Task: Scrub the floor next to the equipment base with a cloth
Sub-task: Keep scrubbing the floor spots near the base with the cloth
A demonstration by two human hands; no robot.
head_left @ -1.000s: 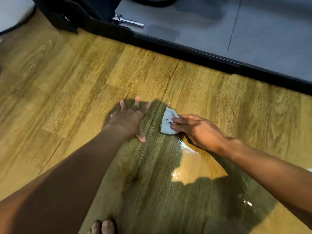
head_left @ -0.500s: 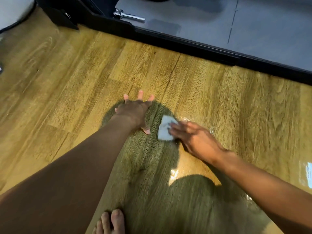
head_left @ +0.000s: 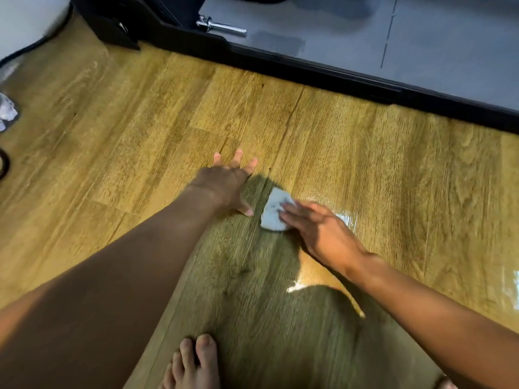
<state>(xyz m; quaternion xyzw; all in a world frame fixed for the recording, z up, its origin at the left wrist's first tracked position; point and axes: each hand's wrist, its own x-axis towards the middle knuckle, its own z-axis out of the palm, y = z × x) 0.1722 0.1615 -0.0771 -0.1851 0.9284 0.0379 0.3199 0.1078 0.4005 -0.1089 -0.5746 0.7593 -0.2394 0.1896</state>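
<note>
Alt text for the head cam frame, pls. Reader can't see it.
A person's right hand presses a small pale cloth on a wooden floor, while the left hand rests flat beside it. A black equipment base runs along the top; bare toes show below.

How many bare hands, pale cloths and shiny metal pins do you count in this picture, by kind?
Small pale blue-white cloth: 1
Bare hands: 2, left hand flat on the wooden floor, right hand pressing the cloth
Shiny chrome metal pin: 1
Total: 4
</note>
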